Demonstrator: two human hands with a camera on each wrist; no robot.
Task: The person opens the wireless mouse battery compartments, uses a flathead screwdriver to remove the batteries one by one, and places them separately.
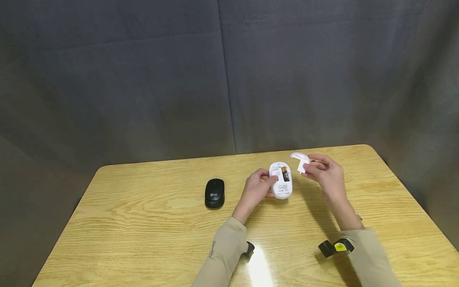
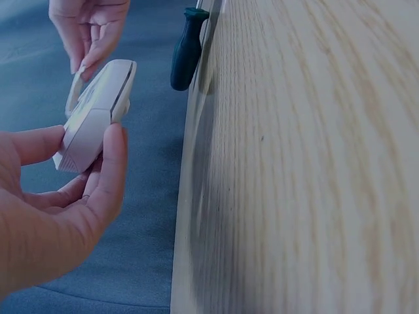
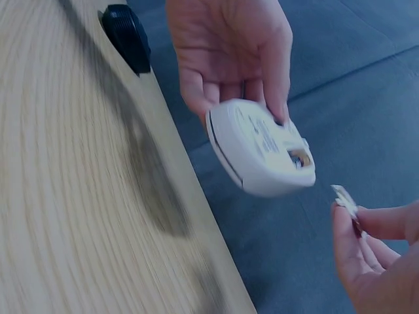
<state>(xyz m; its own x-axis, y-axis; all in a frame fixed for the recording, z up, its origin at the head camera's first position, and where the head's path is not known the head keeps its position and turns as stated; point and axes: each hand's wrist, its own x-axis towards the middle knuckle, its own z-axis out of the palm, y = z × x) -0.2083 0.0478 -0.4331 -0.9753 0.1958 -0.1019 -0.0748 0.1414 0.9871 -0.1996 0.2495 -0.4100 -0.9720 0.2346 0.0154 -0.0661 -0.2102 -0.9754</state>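
My left hand (image 1: 256, 185) grips a white computer mouse (image 1: 281, 190) by its side, thumb on the underside, which faces me. Its battery compartment is uncovered, and black-and-gold batteries (image 1: 285, 173) lie inside. Just to the right, my right hand (image 1: 327, 172) pinches the white battery cover (image 1: 303, 164) between thumb and fingers, apart from the mouse. Seen from the left wrist, the mouse (image 2: 98, 118) is held above the table, tilted edge-on. In the right wrist view, a battery end (image 3: 300, 159) shows in the compartment and the cover (image 3: 345, 199) is at the fingertips.
A black computer mouse (image 1: 214, 193) sits on the wooden table (image 1: 143, 223), left of my left hand. A screwdriver with a dark green handle (image 2: 188, 55) lies near the table's far edge, mostly hidden behind my right hand in the head view. A grey curtain (image 1: 161, 87) hangs behind.
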